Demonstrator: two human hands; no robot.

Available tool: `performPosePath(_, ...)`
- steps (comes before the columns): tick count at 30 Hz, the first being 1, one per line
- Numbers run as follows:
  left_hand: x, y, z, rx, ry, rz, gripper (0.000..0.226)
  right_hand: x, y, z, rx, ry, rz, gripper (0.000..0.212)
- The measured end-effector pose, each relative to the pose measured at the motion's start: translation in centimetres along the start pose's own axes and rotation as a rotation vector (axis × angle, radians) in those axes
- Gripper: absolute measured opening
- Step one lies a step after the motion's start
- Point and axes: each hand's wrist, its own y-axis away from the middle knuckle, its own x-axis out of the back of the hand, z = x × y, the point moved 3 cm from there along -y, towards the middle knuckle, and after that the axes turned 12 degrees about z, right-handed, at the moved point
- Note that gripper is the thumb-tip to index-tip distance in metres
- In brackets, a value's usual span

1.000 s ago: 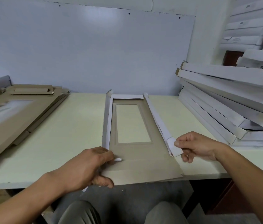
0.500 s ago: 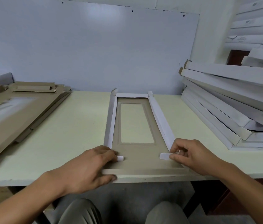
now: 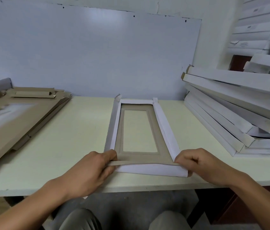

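A flat cardboard box blank (image 3: 119, 130) is laid in the middle of the pale surface (image 3: 74, 130), with its long side running away from the person and its near end close to the front edge. Its brown inner face is turned up, and a rectangular window cut-out (image 3: 137, 130) is seen in the panel, with the surface showing through it. The left side flap (image 3: 112, 127) and the right side flap (image 3: 164, 127), both white on the outside, are raised along the long edges, and a short far flap (image 3: 136, 101) is turned in at the back.

The near flap (image 3: 150, 170) is folded up across the front end, with its white face towards the person. Its left end is held by the left grip (image 3: 89, 170), whose fingers are curled over the top edge at the corner. Its right end is pinched by the right grip (image 3: 202, 165), whose fingers are bent tightly at the corner where the right side flap meets it. Both grips are closed on that flap.

A pile of brown blanks (image 3: 14, 117) is kept at the left of the surface, well apart from the work. A leaning stack of white boxes (image 3: 230, 113) is placed at the right. A white wall panel (image 3: 97, 55) is seen behind.
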Motion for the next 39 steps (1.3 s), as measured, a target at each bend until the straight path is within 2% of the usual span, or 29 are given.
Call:
performPosePath(5,-0.2,-0.4,0.1,0.026,0.018,0.106,0.026,-0.2,0.2,-0.1,0.038,0.07,-0.004,0.019)
performPosePath(11,0.0,-0.8,0.2,0.078,0.084,0.141,0.024,-0.6,-0.1,0.0,0.037,0.196,0.02,0.038)
performPosePath(15,-0.1,-1.1,0.0,0.156,0.164,0.116,0.03,-1.0,-0.3,0.0,0.01,0.229,0.002,0.041)
performPosePath(21,-0.8,-1.9,0.0,0.226,0.128,0.072,0.032,-0.8,-1.3,0.4,-0.022,0.247,0.001,0.044)
performPosePath(23,-0.9,-2.1,-0.1,0.25,0.086,0.056,0.032,-0.8,-1.5,0.5,-0.051,0.226,0.031,0.038)
performPosePath(26,-0.9,-2.4,-0.2,0.297,0.047,0.014,0.031,-0.6,-1.6,0.2,-0.167,0.041,0.044,0.012)
performPosePath(29,-0.8,-2.6,0.0,0.327,0.02,-0.035,0.032,0.0,-1.5,-0.3,-0.336,-0.167,-0.083,0.018)
performPosePath(33,-1.3,-2.6,0.4,0.34,-0.096,-0.087,0.03,-0.4,-1.2,-0.9,-0.324,0.025,-0.095,0.019)
performPosePath(38,-1.6,-2.6,0.8,0.353,-0.163,-0.097,0.017,-1.4,-0.2,-2.1,-0.044,0.474,0.029,0.014)
performPosePath(39,-1.6,-2.6,0.8,0.353,-0.165,-0.095,0.013,-1.5,0.1,-2.7,0.003,0.546,0.062,0.021)
